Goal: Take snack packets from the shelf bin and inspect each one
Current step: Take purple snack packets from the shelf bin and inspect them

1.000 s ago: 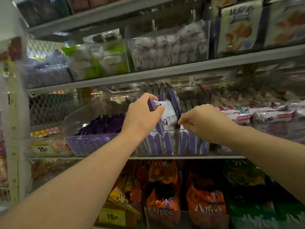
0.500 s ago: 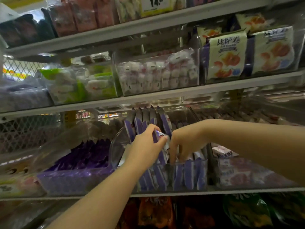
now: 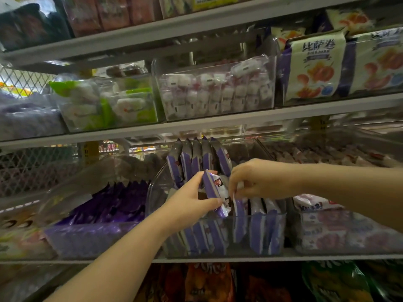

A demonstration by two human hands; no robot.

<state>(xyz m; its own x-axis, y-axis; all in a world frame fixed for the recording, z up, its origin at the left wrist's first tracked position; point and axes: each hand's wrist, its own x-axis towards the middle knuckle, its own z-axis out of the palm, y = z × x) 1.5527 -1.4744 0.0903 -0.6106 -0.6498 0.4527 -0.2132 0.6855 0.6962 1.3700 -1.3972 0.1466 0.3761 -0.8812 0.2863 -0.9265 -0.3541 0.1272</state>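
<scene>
A clear plastic shelf bin (image 3: 270, 234) on the middle shelf holds several purple-and-white snack packets standing on edge. My left hand (image 3: 192, 201) grips one purple-and-white packet (image 3: 214, 191) raised just above the bin's front rows. My right hand (image 3: 259, 178) reaches in from the right and pinches the top edge of another packet (image 3: 238, 212) standing in the bin, right beside the held one. A back row of packets (image 3: 196, 158) stands upright behind both hands.
A clear bin of dark purple packets (image 3: 93, 214) sits to the left, a bin of pink-and-white packets (image 3: 333, 229) to the right. The shelf above carries bins of white sweets (image 3: 218, 92) and green-white packs (image 3: 104, 103). Orange and green bags hang below the shelf edge (image 3: 305, 257).
The view has tilted upward, so the shelves sit lower in frame. My left hand has lifted its packet a little higher out of the bin. My right hand now pinches a neighbouring packet.
</scene>
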